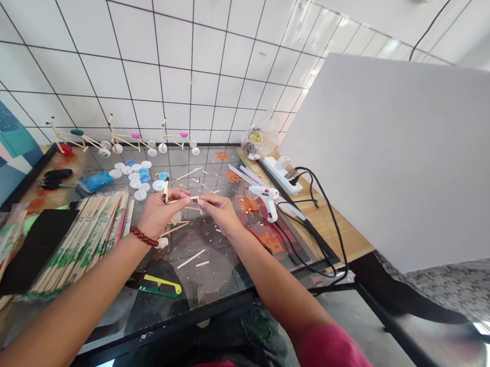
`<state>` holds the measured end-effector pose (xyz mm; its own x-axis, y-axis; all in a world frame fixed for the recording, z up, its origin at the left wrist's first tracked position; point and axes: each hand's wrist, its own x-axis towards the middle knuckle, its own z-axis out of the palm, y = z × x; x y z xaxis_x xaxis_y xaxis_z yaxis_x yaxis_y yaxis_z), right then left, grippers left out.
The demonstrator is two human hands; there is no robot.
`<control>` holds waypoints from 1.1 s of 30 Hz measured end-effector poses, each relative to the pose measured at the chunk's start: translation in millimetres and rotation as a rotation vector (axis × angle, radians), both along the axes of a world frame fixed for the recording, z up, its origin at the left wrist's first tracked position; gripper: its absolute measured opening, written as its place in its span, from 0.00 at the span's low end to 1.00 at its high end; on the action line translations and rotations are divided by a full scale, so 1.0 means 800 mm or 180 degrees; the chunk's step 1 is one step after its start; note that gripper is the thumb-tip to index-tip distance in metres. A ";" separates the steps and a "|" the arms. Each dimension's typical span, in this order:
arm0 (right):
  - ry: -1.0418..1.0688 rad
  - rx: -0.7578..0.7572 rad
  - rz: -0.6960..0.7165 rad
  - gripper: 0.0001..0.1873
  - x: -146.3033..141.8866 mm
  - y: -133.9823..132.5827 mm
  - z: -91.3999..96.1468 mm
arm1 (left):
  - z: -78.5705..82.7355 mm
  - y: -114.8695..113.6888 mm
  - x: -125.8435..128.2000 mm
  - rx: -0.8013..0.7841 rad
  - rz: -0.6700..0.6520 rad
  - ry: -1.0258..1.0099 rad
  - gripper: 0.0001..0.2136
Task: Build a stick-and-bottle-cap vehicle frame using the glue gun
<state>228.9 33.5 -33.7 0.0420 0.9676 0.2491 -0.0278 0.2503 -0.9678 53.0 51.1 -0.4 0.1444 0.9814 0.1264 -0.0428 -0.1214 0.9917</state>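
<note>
Over the glass tabletop, my left hand [160, 211] pinches a thin wooden stick [193, 198] between thumb and fingers. My right hand [220, 211] grips the same piece at its other end, fingertips closed. A dark-tipped upright stick [166, 191] rises by my left fingers; whether it is joined to the pinched piece I cannot tell. Short cut sticks [191, 259] and wood crumbs lie around and below both hands. Just beyond my left hand are several white and blue bottle caps [134, 181]. A white glue gun [267, 200] rests to the right of my right hand.
Three small stick bicycles [118, 138] with cap wheels stand along the tiled wall. Bundled chopsticks [83, 236] and black sheet [38, 250] lie left. A yellow-green cutter [159, 285] lies near the front edge. A power strip [284, 176] and black cables [337, 221] occupy the right.
</note>
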 end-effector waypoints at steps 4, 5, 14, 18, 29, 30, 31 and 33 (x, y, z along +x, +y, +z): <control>0.0053 0.0035 0.0017 0.10 0.000 0.001 0.000 | 0.000 0.000 0.000 0.0002 0.0004 0.0004 0.16; 0.0072 0.0042 0.0024 0.10 -0.001 0.001 0.000 | 0.000 0.000 0.000 0.0003 0.0002 0.0004 0.16; 0.0110 0.0002 0.0006 0.10 -0.002 -0.001 0.003 | 0.000 0.001 0.000 -0.0018 0.0008 -0.0028 0.16; 0.0083 -0.0010 0.0019 0.10 -0.001 -0.002 0.004 | -0.002 0.001 0.001 0.0007 0.0009 -0.0059 0.15; 0.0058 -0.0007 0.0015 0.11 -0.002 -0.002 0.004 | -0.003 0.001 0.000 0.0075 0.0001 -0.0028 0.14; 0.0051 -0.0011 0.0003 0.11 -0.002 -0.002 0.004 | -0.002 0.000 0.000 0.0091 0.0001 -0.0013 0.14; 0.0050 -0.0012 -0.0001 0.12 -0.002 -0.002 0.005 | -0.002 0.000 0.000 0.0109 0.0003 -0.0005 0.14; 0.0073 -0.0010 0.0002 0.11 -0.002 -0.002 0.005 | -0.001 0.000 0.000 0.0134 0.0007 -0.0006 0.14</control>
